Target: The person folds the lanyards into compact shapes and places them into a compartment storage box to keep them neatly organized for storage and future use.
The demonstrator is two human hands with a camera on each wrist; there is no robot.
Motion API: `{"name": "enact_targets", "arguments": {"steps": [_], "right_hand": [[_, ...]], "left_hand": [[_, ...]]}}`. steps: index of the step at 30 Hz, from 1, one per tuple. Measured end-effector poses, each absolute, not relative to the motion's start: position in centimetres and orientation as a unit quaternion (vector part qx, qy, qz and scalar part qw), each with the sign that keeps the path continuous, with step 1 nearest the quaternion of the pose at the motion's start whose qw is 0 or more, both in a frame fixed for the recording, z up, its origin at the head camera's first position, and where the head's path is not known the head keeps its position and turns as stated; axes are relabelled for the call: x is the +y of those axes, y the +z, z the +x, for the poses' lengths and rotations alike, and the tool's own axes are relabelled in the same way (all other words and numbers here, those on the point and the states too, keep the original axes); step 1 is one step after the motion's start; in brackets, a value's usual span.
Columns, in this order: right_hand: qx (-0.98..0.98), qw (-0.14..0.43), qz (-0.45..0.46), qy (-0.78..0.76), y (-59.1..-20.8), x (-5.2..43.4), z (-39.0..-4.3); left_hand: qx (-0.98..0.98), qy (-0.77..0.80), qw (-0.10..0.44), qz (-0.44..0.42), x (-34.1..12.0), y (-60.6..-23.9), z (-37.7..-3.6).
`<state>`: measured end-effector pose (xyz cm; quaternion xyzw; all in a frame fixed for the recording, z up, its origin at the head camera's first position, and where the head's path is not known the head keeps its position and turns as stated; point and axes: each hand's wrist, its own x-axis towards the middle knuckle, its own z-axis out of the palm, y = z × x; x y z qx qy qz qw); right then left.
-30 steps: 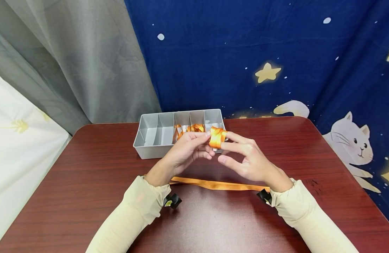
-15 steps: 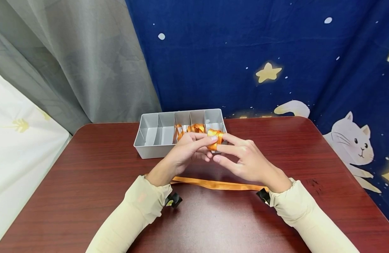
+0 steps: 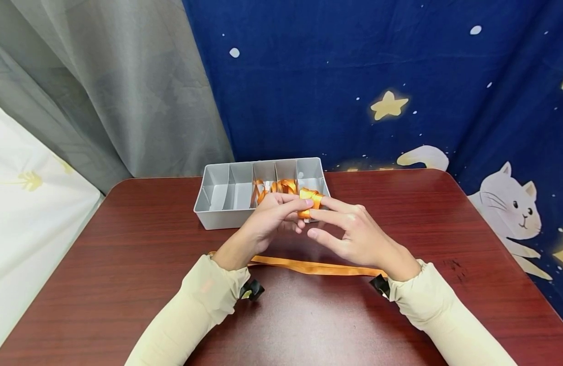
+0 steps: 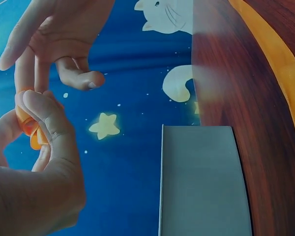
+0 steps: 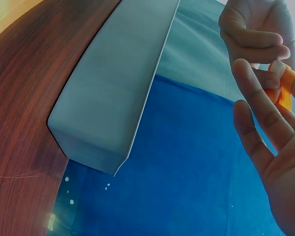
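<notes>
In the head view, near the counter's [image 3: 139, 254] far edge, the left hand [image 3: 265, 221] pinches a ribbon [image 3: 316, 198] before the box's [image 3: 224, 219] right end. The left wrist view shows two outstretched right hand [image 4: 69, 29] fingers inside it. In the right wrist view, other right fingers extend free.

The orange ribbon coil [image 3: 311, 194] has shifted slightly leftward, the thumb [image 3: 303, 205] of the left hand [image 3: 269, 222] now overlapping its front.

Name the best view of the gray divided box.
The head view: it looks into the gray divided box, showing compartments and orange ribbon inside, though the left hand hides part of its front. The left wrist view shows only part of its outside; the right wrist view, two outer walls.
</notes>
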<state>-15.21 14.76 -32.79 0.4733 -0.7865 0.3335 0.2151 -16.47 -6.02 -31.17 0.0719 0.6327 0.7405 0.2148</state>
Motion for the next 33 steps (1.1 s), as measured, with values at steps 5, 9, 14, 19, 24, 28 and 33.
{"name": "enact_targets", "arguments": {"steps": [5, 9, 14, 19, 24, 28, 33], "right_hand": [[-0.76, 0.202, 0.487, 0.38, -32.9, 14.7, -15.3], [-0.731, 0.189, 0.493, 0.432, -32.9, 14.7, -15.3], [-0.69, 0.165, 0.491, 0.505, -32.7, 14.6, -15.3], [-0.682, 0.145, 0.438, 0.567, -32.5, 14.4, -15.2], [-0.67, 0.167, 0.389, 0.61, -32.5, 14.0, -15.2], [-0.652, 0.189, 0.353, 0.644, -32.6, 13.7, -14.9], [-0.651, 0.217, 0.326, 0.651, -32.6, 13.6, -15.0]], "left_hand": [[0.631, 0.74, 0.223, 0.064, -6.1, -31.2, -16.4], [0.625, 0.742, 0.231, 0.073, -6.2, -31.2, -16.4], [0.614, 0.746, 0.241, 0.092, -6.4, -31.2, -16.4], [0.611, 0.744, 0.247, 0.112, -6.5, -31.2, -16.4], [0.618, 0.736, 0.241, 0.135, -6.4, -31.4, -16.3], [0.618, 0.735, 0.234, 0.15, -6.3, -31.5, -16.2], [0.619, 0.737, 0.223, 0.155, -6.4, -31.5, -16.2]]}}
